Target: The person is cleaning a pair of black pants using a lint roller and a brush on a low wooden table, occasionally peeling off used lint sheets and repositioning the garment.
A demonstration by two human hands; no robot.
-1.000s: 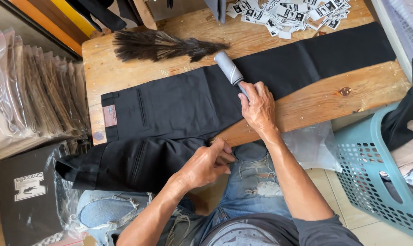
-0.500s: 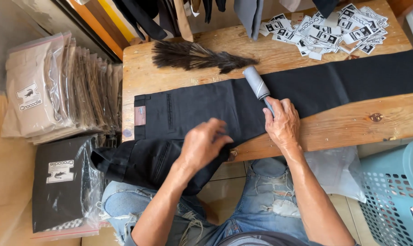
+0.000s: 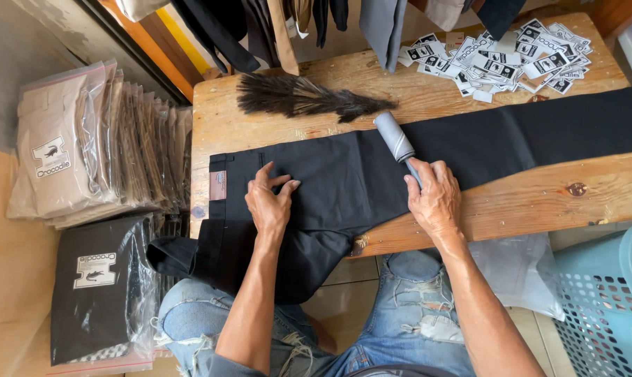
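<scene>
Left hand (image 3: 269,202) spread flat on black trousers (image 3: 344,174); right hand (image 3: 434,195) closed around lint roller (image 3: 394,137), handle hidden. Trouser leg cut off at right edge. Feather duster (image 3: 302,98) and paper tags (image 3: 497,52) behind on table (image 3: 525,192).

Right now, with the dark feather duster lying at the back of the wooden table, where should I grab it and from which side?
Take the dark feather duster at its narrow tapered end, which points right toward the grey lint roller. Come from above and the right: the left end is a wide, loose plume with nothing firm to grip. Whether a bare handle shows there is hard to tell.
</scene>
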